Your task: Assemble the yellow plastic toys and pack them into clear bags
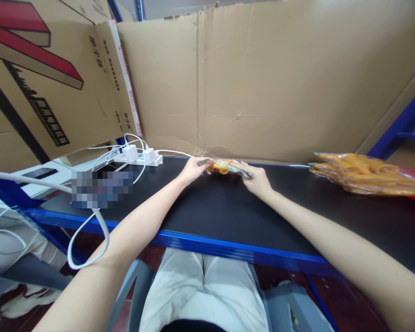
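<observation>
Both my hands hold a clear plastic packet [221,167] near the back of the black tabletop. Orange round shapes show in it, along with a bright green and blue printed strip. My left hand [193,169] has its fingers closed on the packet's left end. At the other end, my right hand [256,179] grips the packet's edge, thumb and fingers pressed together. Over to the right lies a pile of similar clear packets [359,173] with orange ring-shaped pieces. What exactly the orange pieces are, I cannot tell.
A cardboard sheet [280,83] stands behind the black tabletop [207,207], with a printed carton [55,78] at left. A white power strip [155,159] with chargers sits near a blurred-out device [103,189]. A white cable [103,226] hangs by my left forearm. Another person's leg shows lower left.
</observation>
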Demonstrator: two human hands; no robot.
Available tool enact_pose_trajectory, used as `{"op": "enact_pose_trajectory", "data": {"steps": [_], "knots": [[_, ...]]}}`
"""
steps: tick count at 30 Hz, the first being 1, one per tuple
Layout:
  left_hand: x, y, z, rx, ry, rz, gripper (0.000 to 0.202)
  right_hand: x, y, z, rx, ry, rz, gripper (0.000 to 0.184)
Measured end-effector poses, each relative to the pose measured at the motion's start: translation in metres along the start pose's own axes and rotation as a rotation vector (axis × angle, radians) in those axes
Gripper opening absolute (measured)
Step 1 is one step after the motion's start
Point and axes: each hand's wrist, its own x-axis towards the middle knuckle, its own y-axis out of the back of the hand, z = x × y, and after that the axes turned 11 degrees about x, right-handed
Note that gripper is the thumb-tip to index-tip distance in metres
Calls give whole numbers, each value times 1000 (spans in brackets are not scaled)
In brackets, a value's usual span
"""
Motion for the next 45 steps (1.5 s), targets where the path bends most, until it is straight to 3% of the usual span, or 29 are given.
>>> {"op": "enact_pose_trajectory", "data": {"steps": [5, 13, 16, 19, 22, 26, 29, 32, 34, 39, 45], "knots": [[-1, 5, -9, 50, -3, -70, 40, -3, 1, 5, -18, -26, 37, 46], [3, 8, -13, 384, -76, 208, 23, 4, 16, 1, -154, 231, -339, 48], [2, 9, -12, 400, -40, 196, 29, 6, 21, 4, -220, 239, -386, 53], [0, 8, -11, 316, 43, 128, 37, 8, 25, 9, -266, 275, -408, 47], [2, 5, -12, 167, 20, 69, 36, 11, 30, 10, -313, 308, -389, 44], [4, 0, -16, 56, -23, 57, 29, 14, 37, 2, -419, 278, -243, 33], [1, -1, -17, 131, -34, -8, 25, 14, 40, -3, -473, 228, -156, 30], [-4, 0, -15, 286, -118, -81, 23, 14, 41, -5, -514, 218, -176, 29], [-6, 1, -12, 349, -152, -71, 25, 14, 40, -5, -541, 226, -209, 29], [0, -5, -8, 234, -12, -15, 24, 16, 42, -9, -540, 219, -204, 28], [15, -12, 11, 7, 96, -16, 21, 19, 51, -10, -426, 170, -80, 28]]}}
